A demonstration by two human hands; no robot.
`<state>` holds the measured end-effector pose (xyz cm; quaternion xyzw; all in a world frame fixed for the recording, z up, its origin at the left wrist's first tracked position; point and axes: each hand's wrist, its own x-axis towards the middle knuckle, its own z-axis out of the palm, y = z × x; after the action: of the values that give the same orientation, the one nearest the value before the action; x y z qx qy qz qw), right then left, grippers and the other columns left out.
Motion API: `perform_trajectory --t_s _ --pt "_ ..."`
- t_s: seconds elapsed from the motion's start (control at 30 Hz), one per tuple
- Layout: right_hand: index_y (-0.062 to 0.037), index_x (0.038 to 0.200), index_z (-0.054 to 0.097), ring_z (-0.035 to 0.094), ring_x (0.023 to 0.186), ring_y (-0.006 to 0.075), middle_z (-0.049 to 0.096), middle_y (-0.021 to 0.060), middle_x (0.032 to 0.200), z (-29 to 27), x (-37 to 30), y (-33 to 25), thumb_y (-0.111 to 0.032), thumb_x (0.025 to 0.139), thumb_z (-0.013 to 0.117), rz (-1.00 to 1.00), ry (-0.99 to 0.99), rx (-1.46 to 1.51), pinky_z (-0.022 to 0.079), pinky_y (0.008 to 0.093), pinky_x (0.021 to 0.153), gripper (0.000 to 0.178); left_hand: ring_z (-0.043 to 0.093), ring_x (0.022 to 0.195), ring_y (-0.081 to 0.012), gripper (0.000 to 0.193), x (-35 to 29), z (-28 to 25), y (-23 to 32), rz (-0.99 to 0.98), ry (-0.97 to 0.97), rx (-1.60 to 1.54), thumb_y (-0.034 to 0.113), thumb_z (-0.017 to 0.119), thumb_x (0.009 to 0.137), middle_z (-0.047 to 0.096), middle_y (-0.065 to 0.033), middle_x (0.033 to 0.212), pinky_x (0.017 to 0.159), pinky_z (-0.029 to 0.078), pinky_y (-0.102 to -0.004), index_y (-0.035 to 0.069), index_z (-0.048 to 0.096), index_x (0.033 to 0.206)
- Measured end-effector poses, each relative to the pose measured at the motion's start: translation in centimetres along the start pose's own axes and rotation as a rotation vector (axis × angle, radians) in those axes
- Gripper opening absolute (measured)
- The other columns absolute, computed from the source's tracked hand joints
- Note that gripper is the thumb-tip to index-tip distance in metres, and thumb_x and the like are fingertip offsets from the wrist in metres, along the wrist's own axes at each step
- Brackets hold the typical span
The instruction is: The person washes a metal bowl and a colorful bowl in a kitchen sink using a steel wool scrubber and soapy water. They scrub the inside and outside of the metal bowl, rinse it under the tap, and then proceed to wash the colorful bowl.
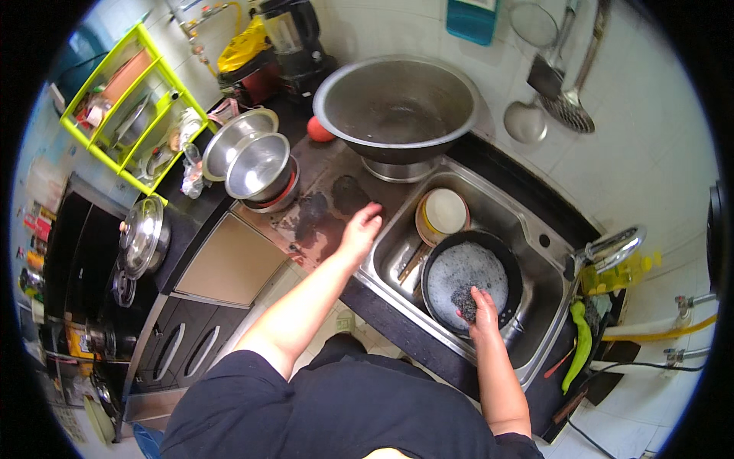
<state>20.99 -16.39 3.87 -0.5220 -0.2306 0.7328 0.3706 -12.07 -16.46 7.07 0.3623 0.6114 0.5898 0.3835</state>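
A dark round pan [514, 284] holding whitish, foamy water sits in the steel sink [535, 229]. My right hand [483, 314] is over the pan's near right part, its fingers closed on a dark, mesh-like scouring pad [462, 298] at the foam. To the left, my left hand [361, 236] is held above the counter by the sink's left rim. Its fingers are loosely extended, and nothing shows in them. Behind the pan, a few stacked bowls [446, 210] stand in the sink, with thin wooden sticks [414, 264] beside them.
A large metal basin [397, 107] stands behind the sink, and steel bowls [260, 168] are stacked at the left. The faucet [615, 246] rises at the right, near a green gourd-like vegetable [582, 348]. Ladles and a spatula [547, 76] hang on the wall.
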Motion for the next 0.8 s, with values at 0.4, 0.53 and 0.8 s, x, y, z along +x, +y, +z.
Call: perform_trajectory --t_s 0.4,0.53,0.8 --pt "-0.0122 0.102 0.055 0.062 0.075 0.0176 0.064 0.0035 0.089 13.7 0.4 0.7 -0.027 0.086 0.061 0.029 -0.074 0.002 0.053 0.0358 0.053 0.023 0.06 0.091 -0.0305 0.05 5.7 -19.8 7.0 -0.536 0.323 -1.072 0.035 0.042 0.09 0.058 -0.021 0.103 0.078 0.052 -0.0416 -0.005 0.042 0.119" --pt "-0.0128 0.1 0.057 0.063 0.077 0.018 0.064 0.0034 0.089 16.4 0.2 0.7 -0.028 0.086 0.059 0.011 -0.069 0.0 0.054 0.0366 0.053 0.021 0.062 0.064 -0.0217 0.03 6.1 -20.6 8.1 -0.598 0.302 -1.053 0.02 0.033 0.089 0.064 -0.0129 0.08 0.051 0.051 -0.0312 0.001 0.053 0.102" --pt "-0.0137 0.098 0.057 0.063 0.079 0.0175 0.065 0.0028 0.09 12.0 -2.7 0.7 -0.029 0.087 0.059 -0.109 -0.018 0.106 0.054 0.0372 0.056 0.019 0.06 0.057 -0.017 0.027 -5.5 -13.6 10.4 -0.534 0.099 -0.513 0.022 0.033 0.095 0.063 -0.0126 0.087 0.041 0.044 -0.0246 0.002 0.047 0.105"
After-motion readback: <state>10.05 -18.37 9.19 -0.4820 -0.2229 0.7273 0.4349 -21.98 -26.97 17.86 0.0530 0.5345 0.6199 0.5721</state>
